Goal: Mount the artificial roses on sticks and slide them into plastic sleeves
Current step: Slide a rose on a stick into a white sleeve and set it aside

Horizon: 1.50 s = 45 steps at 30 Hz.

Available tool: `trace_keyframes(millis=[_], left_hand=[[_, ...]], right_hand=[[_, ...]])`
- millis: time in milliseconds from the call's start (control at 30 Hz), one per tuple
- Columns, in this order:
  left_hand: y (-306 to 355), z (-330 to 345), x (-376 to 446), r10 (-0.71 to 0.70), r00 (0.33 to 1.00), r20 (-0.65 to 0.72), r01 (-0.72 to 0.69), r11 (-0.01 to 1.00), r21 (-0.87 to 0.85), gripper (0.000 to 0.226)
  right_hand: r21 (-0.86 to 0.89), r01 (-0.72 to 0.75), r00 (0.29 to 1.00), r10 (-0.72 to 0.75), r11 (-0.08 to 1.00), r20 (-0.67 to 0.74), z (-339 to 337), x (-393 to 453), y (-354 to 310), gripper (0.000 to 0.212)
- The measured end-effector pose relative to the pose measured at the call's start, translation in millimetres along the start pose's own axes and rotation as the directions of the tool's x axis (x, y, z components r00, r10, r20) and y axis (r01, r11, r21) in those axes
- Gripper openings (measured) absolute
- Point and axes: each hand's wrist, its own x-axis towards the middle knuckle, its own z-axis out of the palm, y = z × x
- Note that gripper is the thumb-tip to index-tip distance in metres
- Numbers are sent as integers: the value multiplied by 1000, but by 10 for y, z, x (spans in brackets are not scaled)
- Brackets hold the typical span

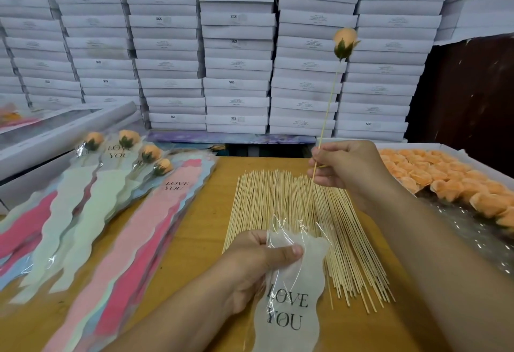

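My right hand (pixel 349 167) pinches a thin wooden stick (pixel 328 107) that stands nearly upright, with an orange rose (pixel 345 41) mounted on its top. The stick's lower tip points down at the open mouth of a clear plastic sleeve (pixel 292 293) printed "LOVE YOU". My left hand (pixel 258 264) grips that sleeve by its upper left edge, thumb on top. A loose pile of bare sticks (pixel 294 212) lies on the wooden table (pixel 194 229) under both hands.
Several sleeved roses (pixel 130 151) lie at the back left on a stack of coloured empty sleeves (pixel 116 240). A tray of loose orange rose heads (pixel 445 179) sits at the right. White boxes (pixel 236 54) are stacked high behind the table.
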Motion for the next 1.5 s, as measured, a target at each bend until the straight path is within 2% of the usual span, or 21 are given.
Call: trace_keyframes(millis=[200, 600, 1033, 1200, 1500], left_hand=[[-6, 0, 1, 2, 1000, 18, -2, 1000, 13, 49], [-7, -19, 15, 38, 999, 28, -38, 999, 3, 15], [12, -8, 10, 37, 998, 49, -36, 999, -25, 14], [14, -4, 15, 21, 998, 64, -20, 999, -29, 32], [31, -17, 14, 49, 997, 57, -46, 998, -42, 14]], right_hand=[[-22, -3, 1000, 3, 1000, 0, 54, -5, 23, 10], [-45, 0, 994, 5, 999, 113, 112, -112, 92, 7], [-44, -28, 992, 34, 999, 120, 80, -145, 212, 6], [-39, -33, 993, 38, 999, 114, 42, -144, 235, 3], [-47, -50, 991, 56, 998, 122, 57, -151, 330, 4]])
